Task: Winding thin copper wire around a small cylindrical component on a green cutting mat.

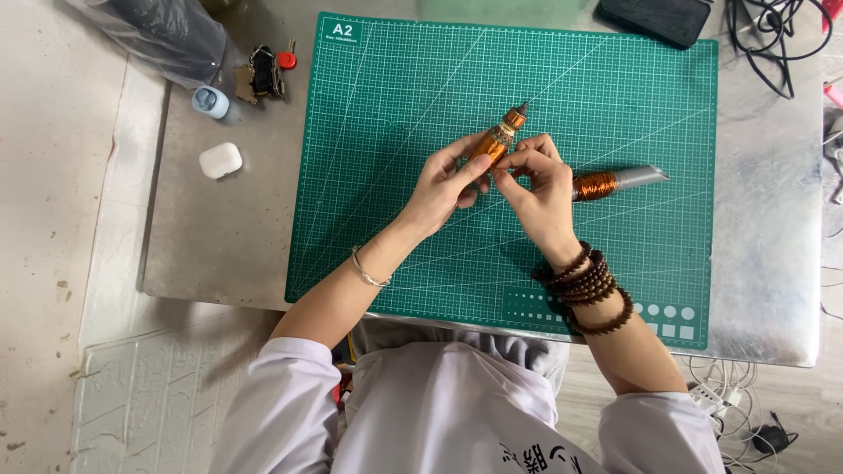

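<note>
Pinching a copper coil [497, 140] over the green mat [386, 132], the left hand [443, 186] grips its lower end, tip pointing up and away. The right hand [537, 186] has its fingertips closed together against the coil's base. A second coil [615, 183] lies on the mat just beside the right hand.

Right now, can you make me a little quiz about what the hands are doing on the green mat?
1. True or false: both hands hold one copper-wound coil.
2. Which lies on the mat past the right hand? A) scissors B) a second copper coil on a grey tube
3. What white thing sits left of the mat?

Key: 1. True: left hand and right hand pinch the coil. 2. B, on the mat. 3. A small white case.
</note>
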